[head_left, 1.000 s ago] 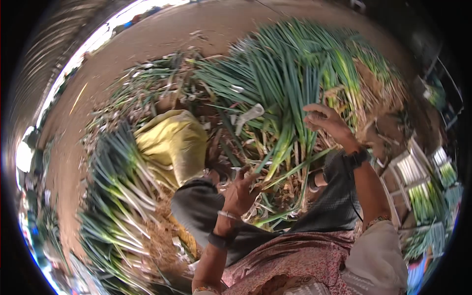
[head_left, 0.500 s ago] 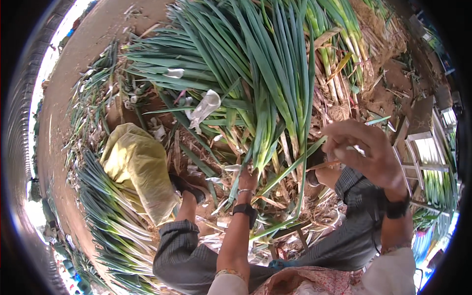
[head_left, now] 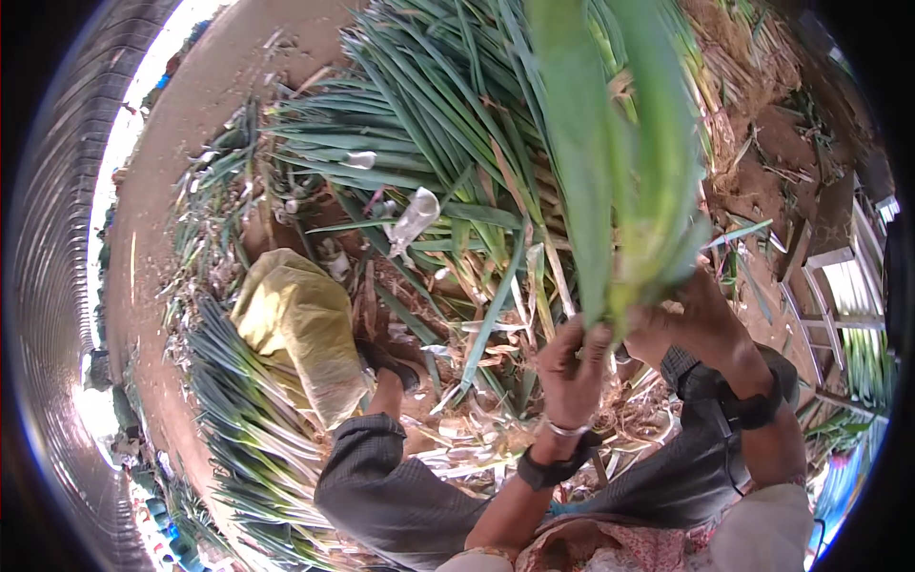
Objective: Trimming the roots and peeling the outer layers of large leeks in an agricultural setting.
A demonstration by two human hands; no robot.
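Observation:
A large green onion [head_left: 634, 229] stands raised in front of me, its broad leaves smeared by motion and pointing away. My left hand [head_left: 574, 374] pinches it low on the stalk. Close beside, my right hand [head_left: 694, 324] has its fingers curled in against the same onion's lower part, peeling or gripping; the exact contact is blurred. The onion's lower end is hidden among my fingers. Beyond my hands lies a big heap of untrimmed green onions [head_left: 419, 124], leaves fanned toward the far left.
A yellow sack [head_left: 300, 324] lies at the left over a pile of cleaned green onions [head_left: 243, 419]. Peelings and dry leaves [head_left: 467, 439] litter the ground between my legs. White plastic scrap [head_left: 415, 221] rests on the heap. A pale rack [head_left: 834, 296] stands at the right.
My left hand has moved right and lifted a green onion off the heap. My right hand has come down and in from the right to meet it.

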